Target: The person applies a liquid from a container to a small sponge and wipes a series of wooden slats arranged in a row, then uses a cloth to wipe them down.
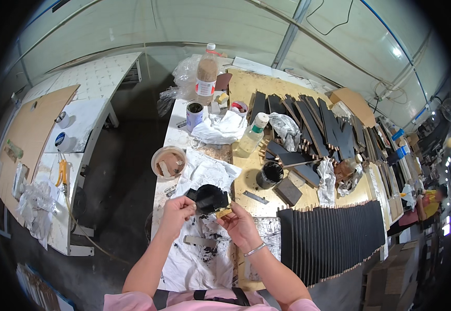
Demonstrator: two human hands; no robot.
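A round black thing (211,199), dark with paint or stain, sits in front of me over the white cloth; I cannot tell if it is a dish or a piece of cloth. My left hand (176,215) is closed in a pinch at its left edge, and what the fingertips hold is too dark to make out. At its lower right edge, my right hand (241,228) grips a small yellow sponge (224,212). Beneath both hands lies a white cloth (184,254) with black smears. A flat grey scraper-like strip (200,241) rests on this cloth.
Black-coated wooden slats (334,241) lie in a row at right; more slats (313,124) are heaped behind. Nearby stand a black-stained pot (270,175), a pale bottle (250,137), a round tub (169,163), a tin (194,115) and a tall bottle (206,75). Another table (91,114) is at left.
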